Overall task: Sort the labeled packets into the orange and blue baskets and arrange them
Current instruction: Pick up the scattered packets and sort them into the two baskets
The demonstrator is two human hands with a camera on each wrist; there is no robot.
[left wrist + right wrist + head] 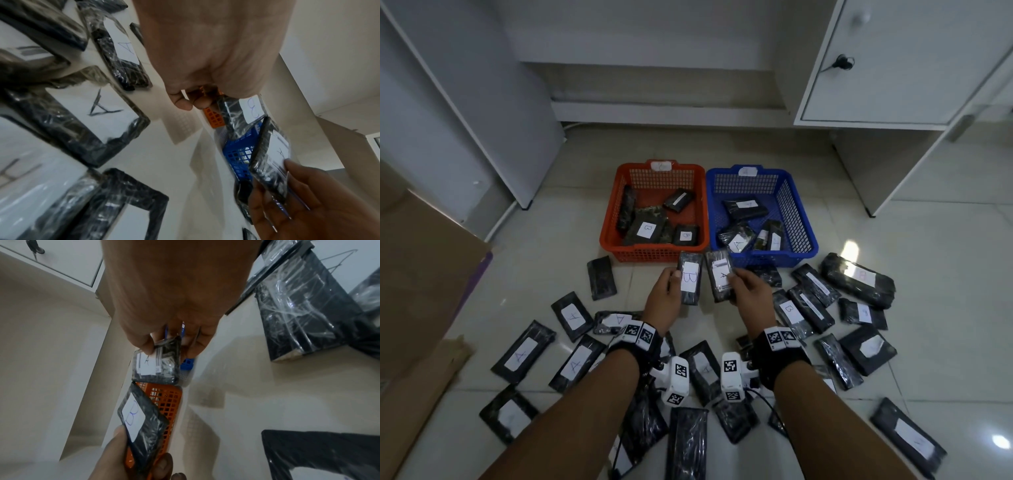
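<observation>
My left hand (666,296) grips a black packet labelled B (690,282) and holds it up just in front of the orange basket (607,236). My right hand (748,291) grips a black packet labelled A (719,279) beside it, in front of the blue basket (803,219). The B packet (141,420) and the A packet (157,361) both show in the right wrist view, and again as B (245,110) and A (271,155) in the left wrist view. Both baskets hold several packets.
Several black labelled packets lie scattered on the tiled floor around my arms, such as an A packet (573,317) at left and a large B packet (858,279) at right. Cardboard (417,274) lies at the left. A white cabinet (893,61) stands behind the baskets.
</observation>
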